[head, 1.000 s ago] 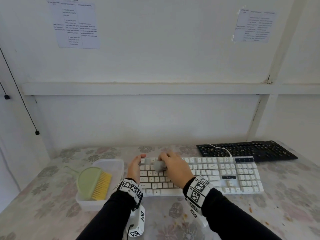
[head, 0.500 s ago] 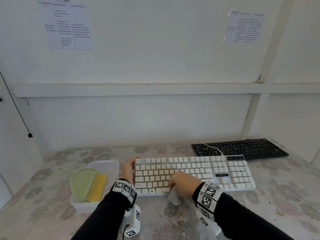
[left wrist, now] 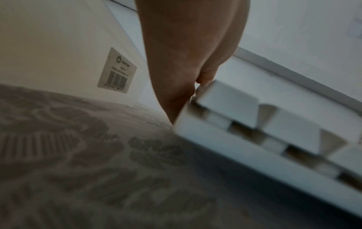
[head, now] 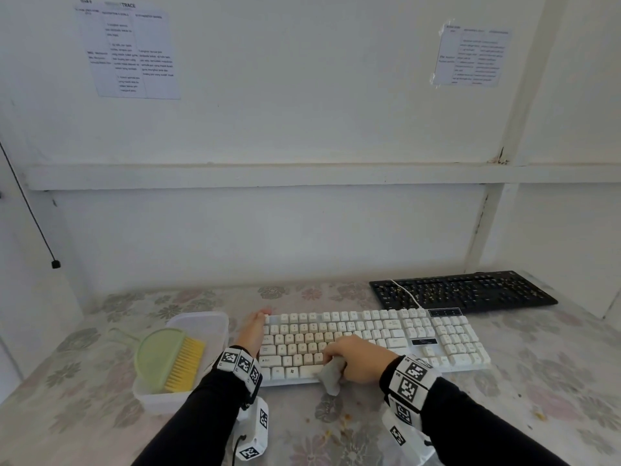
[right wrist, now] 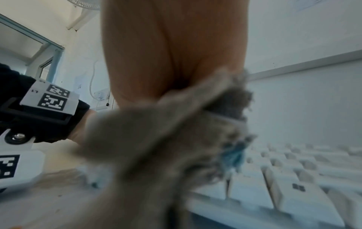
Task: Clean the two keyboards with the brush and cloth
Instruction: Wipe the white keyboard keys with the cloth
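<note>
A white keyboard lies across the middle of the table. My right hand grips a crumpled grey cloth and holds it on the keys of the lower rows, near the keyboard's front edge. In the right wrist view the cloth fills the foreground over the keys. My left hand lies with straight fingers along the keyboard's left end and steadies it. A black keyboard with crumbs on it lies behind to the right. The green brush with yellow bristles rests in a tub.
A translucent plastic tub stands left of the white keyboard, close to my left wrist. The floral table cover has crumbs near the front edge. A white wall runs along the back, and a black cord hangs at the left.
My right hand has drawn the cloth from the top-left keys down to the lower rows near the front edge. The left hand has stayed at the keyboard's left end.
</note>
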